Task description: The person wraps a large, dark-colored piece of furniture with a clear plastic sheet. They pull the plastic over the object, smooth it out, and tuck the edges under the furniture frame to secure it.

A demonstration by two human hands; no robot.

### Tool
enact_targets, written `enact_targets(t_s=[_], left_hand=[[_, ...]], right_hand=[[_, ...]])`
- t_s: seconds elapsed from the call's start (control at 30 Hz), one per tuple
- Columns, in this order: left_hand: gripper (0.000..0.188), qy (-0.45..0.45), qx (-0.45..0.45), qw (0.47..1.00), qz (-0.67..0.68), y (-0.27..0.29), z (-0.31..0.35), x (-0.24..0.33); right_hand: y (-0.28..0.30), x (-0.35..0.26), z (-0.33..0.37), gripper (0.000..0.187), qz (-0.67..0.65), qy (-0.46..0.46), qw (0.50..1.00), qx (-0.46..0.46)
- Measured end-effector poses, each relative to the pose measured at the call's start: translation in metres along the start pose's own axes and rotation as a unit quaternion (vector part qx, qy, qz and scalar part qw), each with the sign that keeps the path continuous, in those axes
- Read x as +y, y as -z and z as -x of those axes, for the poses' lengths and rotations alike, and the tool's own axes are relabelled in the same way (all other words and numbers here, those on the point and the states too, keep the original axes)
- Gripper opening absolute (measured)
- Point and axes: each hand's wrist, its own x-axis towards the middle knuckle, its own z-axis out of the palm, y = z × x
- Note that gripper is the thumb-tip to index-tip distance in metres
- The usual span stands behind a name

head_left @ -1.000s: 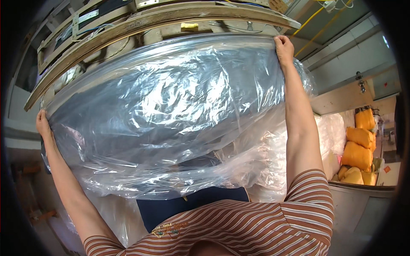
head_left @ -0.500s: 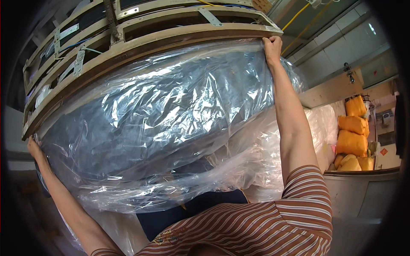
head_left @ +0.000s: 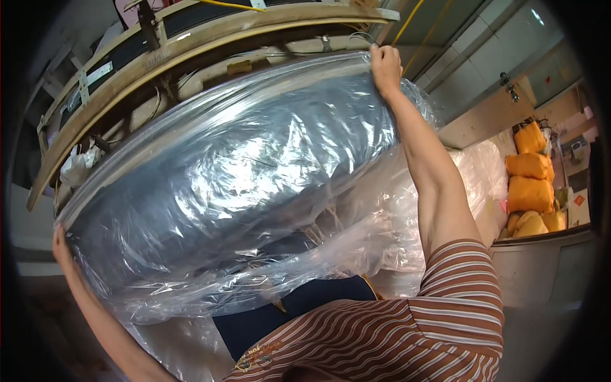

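A long dark panel (head_left: 146, 197), wrapped in a clear, shiny plastic sheet (head_left: 273, 172), spans the middle of the view. My right hand (head_left: 386, 69) is closed on the sheet at the panel's far right corner. At the far left corner, my left hand (head_left: 61, 245) also grips the sheet along the edge; its fingers are partly hidden. Both arms are stretched wide, and loose plastic hangs in folds toward my body. Just beyond the panel's far edge stands a wooden frame (head_left: 210, 28) with metal brackets; a gap shows between the two.
More clear plastic (head_left: 474, 175) is bunched at the right. Behind it, several orange bundles (head_left: 531, 194) are stacked. A yellow cable (head_left: 408, 22) hangs at the back right, near a wooden board (head_left: 487, 118). A whitish plastic bag (head_left: 81, 164) sits inside the frame at the left.
Both hands and the sheet's far edge have come away from the wooden frame, opening a gap. My right hand shifted left and slightly up; my left hand moved right and down.
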Motion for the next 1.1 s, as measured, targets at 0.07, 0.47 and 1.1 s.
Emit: enact_targets(t_s=[0.07, 0.47, 1.1], left_hand=[[0.045, 0.047, 0.116, 0.992, 0.000, 0.126, -0.002, -0.001], [0.041, -0.213, -0.215, 0.931, -0.203, -0.176, 0.193, 0.269], [0.020, -0.054, -0.177, 0.964, -0.192, 0.035, 0.178, 0.112]], right_hand=[[0.029, -0.046, 0.035, 0.036, 0.062, 0.104, 0.990, -0.068], [0.090, -0.038, 0.141, 0.053, 0.084, 0.202, 0.943, -0.253], [0.098, -0.124, 0.191, 0.048, -0.032, 0.357, 0.893, -0.274]])
